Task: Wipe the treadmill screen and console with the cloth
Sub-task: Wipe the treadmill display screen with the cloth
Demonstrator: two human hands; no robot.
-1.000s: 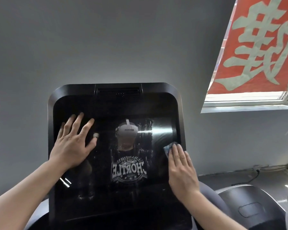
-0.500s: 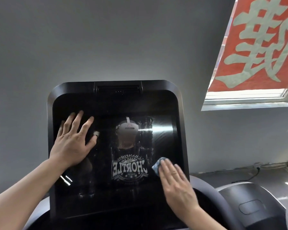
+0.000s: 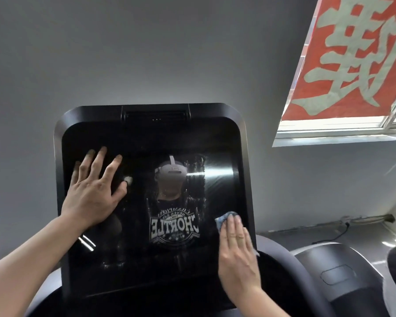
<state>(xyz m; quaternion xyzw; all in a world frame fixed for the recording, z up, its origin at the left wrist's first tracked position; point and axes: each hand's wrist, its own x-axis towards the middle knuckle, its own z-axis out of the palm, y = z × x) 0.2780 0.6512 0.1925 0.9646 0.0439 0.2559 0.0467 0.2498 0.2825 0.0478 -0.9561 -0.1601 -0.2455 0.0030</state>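
Note:
The treadmill's large black screen (image 3: pixel 151 138) fills the middle of the view, glossy, streaked with wet smears and showing a reflection. My left hand (image 3: pixel 94 191) lies flat on the screen's left half with fingers spread. My right hand (image 3: pixel 237 255) presses a small blue cloth (image 3: pixel 222 219) against the screen's lower right part with straight fingers; only the cloth's top edge shows past my fingertips. The dark console (image 3: pixel 281 282) curves out below and to the right of the screen.
A grey wall (image 3: pixel 146 53) stands behind the screen. A window with a red banner (image 3: pixel 352 60) is at the upper right. A neighbouring machine's grey housing (image 3: pixel 338 273) sits at the lower right, and a cable (image 3: pixel 338 234) runs along the ledge.
My right hand with the cloth slid down the screen's right side, swung left, then came back to the right edge. My left hand stayed flat in place.

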